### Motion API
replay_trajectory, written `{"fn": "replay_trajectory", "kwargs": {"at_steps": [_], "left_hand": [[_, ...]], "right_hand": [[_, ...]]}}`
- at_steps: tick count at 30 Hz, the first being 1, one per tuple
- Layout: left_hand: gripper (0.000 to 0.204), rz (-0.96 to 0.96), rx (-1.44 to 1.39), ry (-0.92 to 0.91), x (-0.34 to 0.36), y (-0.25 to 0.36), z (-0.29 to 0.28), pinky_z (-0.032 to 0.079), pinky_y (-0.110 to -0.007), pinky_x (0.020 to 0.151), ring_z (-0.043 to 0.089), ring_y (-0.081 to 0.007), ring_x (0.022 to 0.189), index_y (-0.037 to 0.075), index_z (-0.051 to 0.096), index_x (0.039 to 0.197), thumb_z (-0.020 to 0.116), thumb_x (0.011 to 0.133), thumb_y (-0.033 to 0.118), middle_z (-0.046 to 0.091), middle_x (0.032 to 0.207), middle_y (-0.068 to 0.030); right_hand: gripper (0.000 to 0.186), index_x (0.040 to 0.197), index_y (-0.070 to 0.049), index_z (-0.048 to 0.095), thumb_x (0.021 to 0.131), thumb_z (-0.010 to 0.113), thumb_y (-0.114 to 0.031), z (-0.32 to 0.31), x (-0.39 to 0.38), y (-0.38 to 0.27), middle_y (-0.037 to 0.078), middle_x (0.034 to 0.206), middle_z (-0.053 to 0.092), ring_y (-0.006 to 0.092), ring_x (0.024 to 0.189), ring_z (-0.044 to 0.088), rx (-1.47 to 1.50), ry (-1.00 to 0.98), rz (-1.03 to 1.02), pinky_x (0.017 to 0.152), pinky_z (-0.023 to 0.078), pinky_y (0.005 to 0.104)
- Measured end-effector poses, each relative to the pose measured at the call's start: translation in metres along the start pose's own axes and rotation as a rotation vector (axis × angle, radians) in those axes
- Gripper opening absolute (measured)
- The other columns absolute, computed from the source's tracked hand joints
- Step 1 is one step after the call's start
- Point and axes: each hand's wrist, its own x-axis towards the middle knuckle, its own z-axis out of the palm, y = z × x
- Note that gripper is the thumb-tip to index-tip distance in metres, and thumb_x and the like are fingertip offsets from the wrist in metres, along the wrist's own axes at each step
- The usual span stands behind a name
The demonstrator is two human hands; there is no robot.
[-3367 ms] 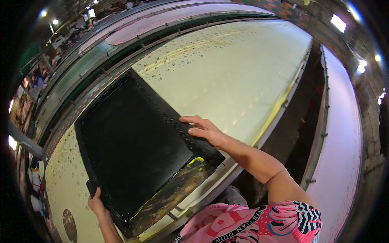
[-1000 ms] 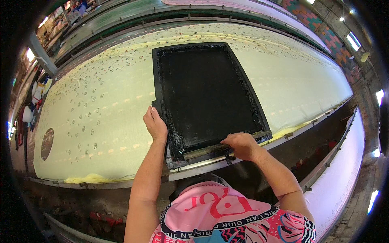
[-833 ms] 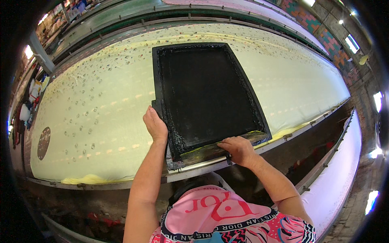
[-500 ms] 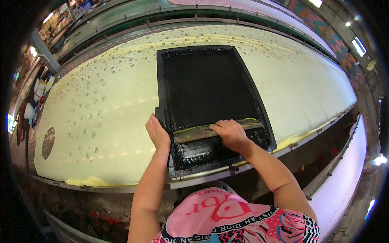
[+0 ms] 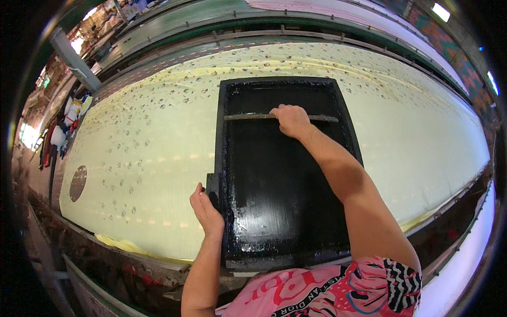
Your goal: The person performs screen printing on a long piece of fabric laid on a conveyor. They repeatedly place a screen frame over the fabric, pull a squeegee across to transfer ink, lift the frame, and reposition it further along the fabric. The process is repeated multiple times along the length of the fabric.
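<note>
A black screen printing frame (image 5: pixel 223 142) lies on pale yellow fabric (image 5: pixel 169 185), its inner surface coated with wet, shiny black ink (image 5: pixel 274 211). My right hand (image 5: pixel 293 121) is closed over the middle of a squeegee (image 5: pixel 248 117), a long thin bar lying across the far part of the screen. My left hand (image 5: pixel 207 212) is curled at the frame's left side, by a dark block (image 5: pixel 213 186) that juts from it. A small dark tip shows between its thumb and fingers; the rest of that grip is hidden.
The fabric covers a long table with small floral prints at its left and far side. A dark oval (image 5: pixel 78 183) marks its left end. A post (image 5: pixel 76 61) stands at the back left, near piled cloths (image 5: pixel 66 121). Other long tables (image 5: pixel 174 39) run behind and at right.
My right hand has pushed the squeegee from the near end of the screen to the far end, its arm now stretched over the frame. My left hand stays by the frame's left side.
</note>
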Motion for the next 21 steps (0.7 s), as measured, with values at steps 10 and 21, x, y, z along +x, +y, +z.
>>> {"fn": "replay_trajectory", "kwargs": {"at_steps": [10,21], "left_hand": [[0.049,0.021,0.174,0.015,0.003,0.007,0.007,0.042,-0.045,0.120,0.057,-0.0346,0.135,-0.007,0.056,0.154,0.040,0.121,0.026,0.058,0.145,-0.0216],[0.047,0.026,0.164,-0.012,0.002,0.009,0.007,0.044,-0.046,0.118,0.057,-0.0354,0.132,-0.007,0.057,0.152,0.044,0.119,0.025,0.058,0.141,-0.0219]], "right_hand": [[0.039,0.133,-0.020,0.077,0.096,0.069,-0.009,0.015,0.112,0.073,0.012,0.125,0.077,0.0360,0.119,0.076,-0.015,0.010,0.044,0.097,0.063,0.0525],[0.044,0.137,-0.021,0.077,0.096,0.068,-0.009,0.017,0.101,0.123,0.013,0.125,0.079,0.0350,0.119,0.075,-0.037,0.041,0.023,0.101,0.061,0.0521]]}}
